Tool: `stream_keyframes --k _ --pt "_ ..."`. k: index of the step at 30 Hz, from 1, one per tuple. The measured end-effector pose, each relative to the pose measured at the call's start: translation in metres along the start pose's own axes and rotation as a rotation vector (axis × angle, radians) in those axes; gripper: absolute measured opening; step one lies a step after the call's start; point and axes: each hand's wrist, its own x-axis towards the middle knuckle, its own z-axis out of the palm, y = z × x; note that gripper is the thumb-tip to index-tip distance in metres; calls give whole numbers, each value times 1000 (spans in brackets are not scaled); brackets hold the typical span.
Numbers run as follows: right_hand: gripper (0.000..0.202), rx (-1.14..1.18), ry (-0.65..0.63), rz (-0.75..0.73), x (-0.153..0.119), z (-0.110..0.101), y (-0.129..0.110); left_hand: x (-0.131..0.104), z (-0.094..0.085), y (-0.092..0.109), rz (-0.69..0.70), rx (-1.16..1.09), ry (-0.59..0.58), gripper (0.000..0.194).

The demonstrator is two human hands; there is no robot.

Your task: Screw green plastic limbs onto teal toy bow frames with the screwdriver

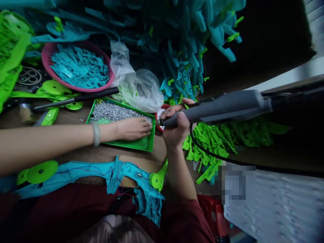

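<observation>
My right hand [177, 126] is wrapped round a grey electric screwdriver [215, 107], held nearly level with its bit pointing left. My left hand [134, 128], with a pale bangle on the wrist, is over a green perforated tray [131, 145] of small silver screws [111, 111]. Its fingers are drawn together at the tray's right end, close to the bit's tip; whatever they pinch is too small to make out. Nearer my body lies a blue bow-shaped plastic shell [86, 168] with thin wires and green round pieces [42, 171] at its ends.
A pink basket [110, 82] of small blue parts stands behind the tray, beside a clear plastic bag [144, 87]. A dark-handled rod [97, 94] lies at the tray's left corner. Blue parts [177, 44] are heaped at the back, green ones [207, 138] at right. The screwdriver's cable [210, 153] loops rightward.
</observation>
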Motion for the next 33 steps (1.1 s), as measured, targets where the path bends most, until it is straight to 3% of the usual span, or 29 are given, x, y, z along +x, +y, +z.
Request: stream_keyframes --k 2,7,11,13,15,17,20,23,25,28,33 --pt "26 14 36 -25 -2 0 -4 13 2 -7 160 0 -69 30" --pt "23 -34 71 21 -10 -11 -8 11 -1 -14 14 26 -43 35" --pt "23 -90 72 61 -14 -14 3 17 -5 -8 153 76 -140 35" --pt "23 -61 98 52 -16 -12 12 18 -10 -4 103 117 -159 35" --pt "26 -21 148 30 -17 -9 21 10 -19 3 -21 113 -104 38" --pt "27 13 179 12 -20 -7 29 -10 -29 16 -101 72 -24 40" --pt "26 59 194 11 -23 -6 37 -56 -32 55 -88 86 41 40" --pt "28 23 192 43 -25 -7 44 -98 -19 106 -20 148 181 33" --pt "33 -13 166 66 -27 -9 49 -114 -7 134 -39 115 266 30" --pt "39 -29 142 89 -30 -13 56 -115 5 156 -91 16 340 32" --pt "33 31 70 84 -34 -15 59 -84 20 168 -94 -103 365 27"
